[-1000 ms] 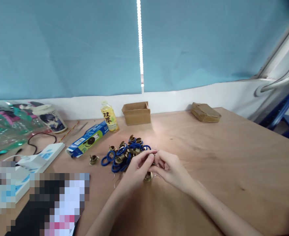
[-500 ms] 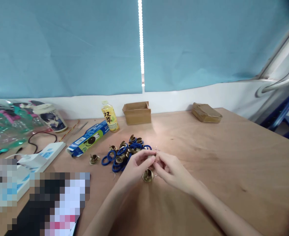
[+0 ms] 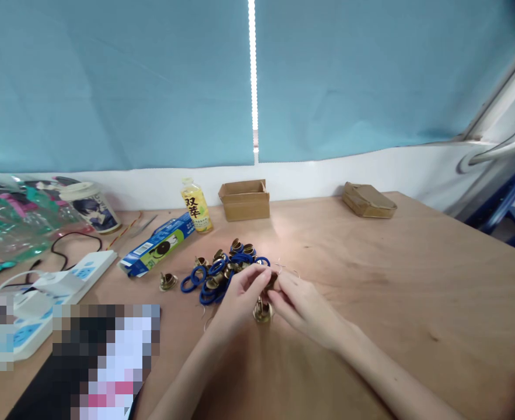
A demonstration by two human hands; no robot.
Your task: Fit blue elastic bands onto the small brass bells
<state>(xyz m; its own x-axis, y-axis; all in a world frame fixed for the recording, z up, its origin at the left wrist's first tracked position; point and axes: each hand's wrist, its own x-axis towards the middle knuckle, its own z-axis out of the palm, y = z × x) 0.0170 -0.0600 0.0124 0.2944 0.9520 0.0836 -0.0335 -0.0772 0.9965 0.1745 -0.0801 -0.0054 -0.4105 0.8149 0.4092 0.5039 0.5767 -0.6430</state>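
Fingers of both hands meet around a small brass-coloured metal part (image 3: 272, 281) over the wooden table. My left hand (image 3: 245, 291) pinches it from the left, and my right hand (image 3: 299, 300) grips it from the right. Thin clear strands stick out near the fingertips. Just below them a brass piece (image 3: 263, 312) stands on the table. Beside my left hand lies a pile of brass pieces and blue rings (image 3: 217, 268). A single brass piece (image 3: 168, 282) sits apart, left of the pile.
Behind the pile are a blue-green box (image 3: 159, 248), a yellow bottle (image 3: 197, 207) and an open cardboard box (image 3: 245, 201). A flattened brown box (image 3: 368, 201) lies back right. At left are a power strip (image 3: 82, 274), a cup (image 3: 91, 209) and clear bottles (image 3: 21, 224).
My fingertips have parted slightly, and more of the brass-coloured part shows between them. My left fingers have shifted a little left.
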